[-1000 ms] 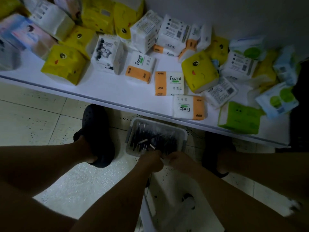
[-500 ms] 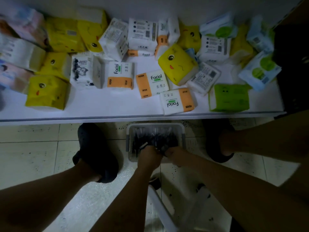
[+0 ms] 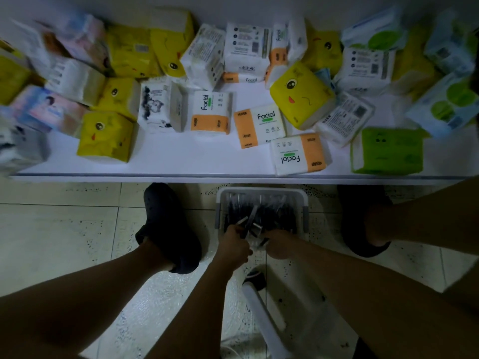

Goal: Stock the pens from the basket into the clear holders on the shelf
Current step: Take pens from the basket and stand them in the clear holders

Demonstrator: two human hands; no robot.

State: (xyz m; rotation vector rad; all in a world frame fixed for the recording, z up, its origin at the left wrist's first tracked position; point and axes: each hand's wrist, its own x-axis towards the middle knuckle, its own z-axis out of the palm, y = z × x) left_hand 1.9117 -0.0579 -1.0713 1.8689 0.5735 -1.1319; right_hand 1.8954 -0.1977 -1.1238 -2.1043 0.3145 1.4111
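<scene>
**Both hands down in the pen basket**

Left of the left hand (image 3: 234, 247), a dark foam clog (image 3: 171, 229) stands on the tiled floor (image 3: 64, 229). That hand is curled round a few slim dark pens (image 3: 259, 213), whose pale ends stick out past its knuckles. The rest lie heaped in the white plastic basket (image 3: 261, 190) just ahead of both hands, on the floor below the white shelf (image 3: 181, 161).

The pens look light, stiff and smooth (likely to slide past one another in a loose fistful). I would take a small bunch round the middle of the barrels, ends level. Some seem wrapped in clear film (image 3: 255, 243), which would be slippery.

The right hand (image 3: 281, 246) meets the same cluster with its fingers turned under; whether it holds anything I cannot tell.

Dim light blurs the pens into one mass. The clear holders are nowhere in view. Beyond the hands the shelf shows only soft tissue packs (image 3: 211, 112), and its ends are cut off.
</scene>
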